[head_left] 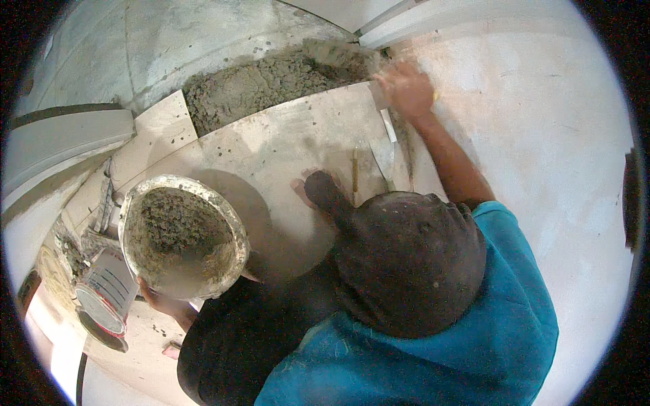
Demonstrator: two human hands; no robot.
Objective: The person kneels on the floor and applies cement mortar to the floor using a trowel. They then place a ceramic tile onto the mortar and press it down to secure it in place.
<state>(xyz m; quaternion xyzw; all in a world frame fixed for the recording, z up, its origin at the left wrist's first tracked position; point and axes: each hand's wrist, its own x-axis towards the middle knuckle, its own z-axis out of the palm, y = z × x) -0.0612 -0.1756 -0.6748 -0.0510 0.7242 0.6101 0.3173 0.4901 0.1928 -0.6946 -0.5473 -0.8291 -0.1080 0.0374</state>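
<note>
On the far left, a small white tub (pixel 108 298) sits near the big bucket (pixel 169 181), which has wet cement inside. The left hand (pixel 159 301) is on the bucket's near side. A few fingers press on its outside; the rest hide, so I can't tell if they grip.

More wet cement (pixel 244 91) lies in a long strip past the big tile (pixel 284 128). I think the step now is spreading it. The tile's edge runs along the near side, and a pale board (pixel 166 128) stops the left end. Bare grey floor (pixel 95 61) gives room on the far side.

A stick (pixel 355 177) and a flat blade (pixel 383 162) lie on the tile. The right hand (pixel 408 91), all blurry, is at the strip's right end. Its fingers look curled, but I can't tell what they pinch. The pale wall (pixel 542 122) is close, so the next push calls for care there.
</note>
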